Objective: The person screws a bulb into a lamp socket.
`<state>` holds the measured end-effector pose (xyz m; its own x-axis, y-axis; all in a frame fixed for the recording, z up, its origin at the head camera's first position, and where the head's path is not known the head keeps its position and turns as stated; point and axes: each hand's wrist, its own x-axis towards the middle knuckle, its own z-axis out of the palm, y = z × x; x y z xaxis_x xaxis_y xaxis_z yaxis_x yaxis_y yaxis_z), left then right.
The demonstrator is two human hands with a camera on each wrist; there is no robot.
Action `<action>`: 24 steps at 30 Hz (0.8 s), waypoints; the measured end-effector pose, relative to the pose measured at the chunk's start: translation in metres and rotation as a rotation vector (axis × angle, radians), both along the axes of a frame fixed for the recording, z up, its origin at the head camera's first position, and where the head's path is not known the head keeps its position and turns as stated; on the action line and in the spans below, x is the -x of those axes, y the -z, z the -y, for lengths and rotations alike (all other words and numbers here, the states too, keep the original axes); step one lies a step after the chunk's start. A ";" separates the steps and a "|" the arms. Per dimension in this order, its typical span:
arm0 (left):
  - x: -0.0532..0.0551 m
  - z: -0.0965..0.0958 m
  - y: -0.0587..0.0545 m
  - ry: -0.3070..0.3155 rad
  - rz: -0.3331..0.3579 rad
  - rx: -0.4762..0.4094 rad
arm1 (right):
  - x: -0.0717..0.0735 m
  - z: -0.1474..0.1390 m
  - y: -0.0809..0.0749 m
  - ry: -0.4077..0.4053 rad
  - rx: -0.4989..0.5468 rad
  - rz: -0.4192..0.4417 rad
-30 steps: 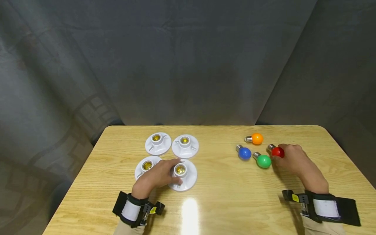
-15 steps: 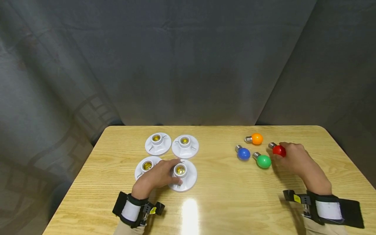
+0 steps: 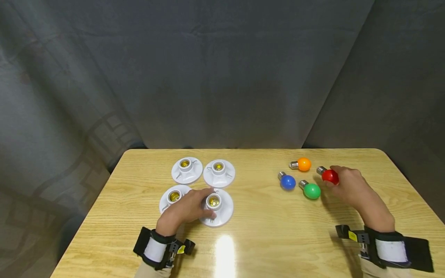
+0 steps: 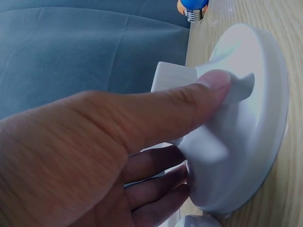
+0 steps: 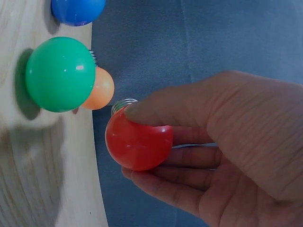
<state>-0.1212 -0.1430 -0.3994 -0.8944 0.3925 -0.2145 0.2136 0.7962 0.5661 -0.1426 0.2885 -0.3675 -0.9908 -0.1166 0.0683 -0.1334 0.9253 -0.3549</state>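
My right hand (image 3: pixel 349 186) pinches a red light bulb (image 5: pixel 138 144) between thumb and fingers. In the right wrist view the bulb appears raised off the table, its metal screw base pointing away from the palm. At the near right of a group of white lamp holders, my left hand (image 3: pixel 185 206) grips one round lamp holder (image 4: pixel 236 137). The thumb lies on its flange and the other fingers curl around the far side, partly hidden. That holder's brass-coloured socket (image 3: pixel 213 200) faces up and holds no bulb.
Three more lamp holders stand close by: back left (image 3: pixel 187 175), back right (image 3: pixel 219 178) and near left (image 3: pixel 167 197), partly behind the left hand. A green bulb (image 3: pixel 312 190), a blue bulb (image 3: pixel 287 182) and an orange bulb (image 3: pixel 304 164) lie on the wooden table (image 3: pixel 264 239).
The right hand has shifted slightly with the red bulb, which appears lifted. The blue bulb has rolled a little to the left. The left hand has stayed in place.
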 end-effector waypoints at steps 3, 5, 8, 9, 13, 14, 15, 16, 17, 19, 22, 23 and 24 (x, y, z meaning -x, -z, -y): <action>0.000 -0.001 0.000 0.010 -0.001 -0.004 | -0.001 0.002 -0.002 -0.002 0.004 -0.009; 0.000 -0.001 0.000 0.013 0.000 -0.005 | -0.002 0.002 -0.002 -0.002 0.003 -0.013; 0.001 -0.001 0.001 0.024 -0.005 -0.008 | -0.002 0.002 -0.003 -0.002 0.000 -0.020; 0.001 -0.002 0.001 0.028 -0.007 -0.007 | -0.002 0.002 -0.003 -0.003 -0.002 -0.021; 0.002 -0.003 0.003 0.044 -0.011 -0.004 | -0.002 0.002 -0.005 -0.007 0.000 -0.036; 0.002 -0.003 0.003 0.047 -0.014 -0.002 | -0.002 0.003 -0.006 -0.009 0.004 -0.042; 0.002 -0.003 0.003 0.049 -0.016 -0.002 | -0.002 0.003 -0.006 -0.011 0.008 -0.047; 0.002 -0.004 0.003 0.048 -0.018 -0.002 | -0.003 0.004 -0.007 -0.012 0.013 -0.054; 0.002 -0.004 0.003 0.049 -0.024 0.000 | -0.003 0.004 -0.007 -0.013 0.018 -0.059; 0.002 -0.005 0.003 0.048 -0.029 -0.001 | -0.004 0.005 -0.008 -0.014 0.027 -0.069; 0.001 -0.006 0.003 0.044 -0.030 0.001 | -0.005 0.006 -0.009 -0.013 0.035 -0.085; 0.001 -0.007 0.003 0.045 -0.030 0.000 | -0.005 0.006 -0.009 -0.013 0.035 -0.090; 0.001 -0.007 0.003 0.045 -0.029 -0.002 | -0.006 0.007 -0.009 -0.013 0.035 -0.094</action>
<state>-0.1222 -0.1358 -0.4021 -0.8818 0.4326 -0.1879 0.2652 0.7842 0.5610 -0.1371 0.2818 -0.3582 -0.9783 -0.1255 0.1650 -0.1796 0.9105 -0.3725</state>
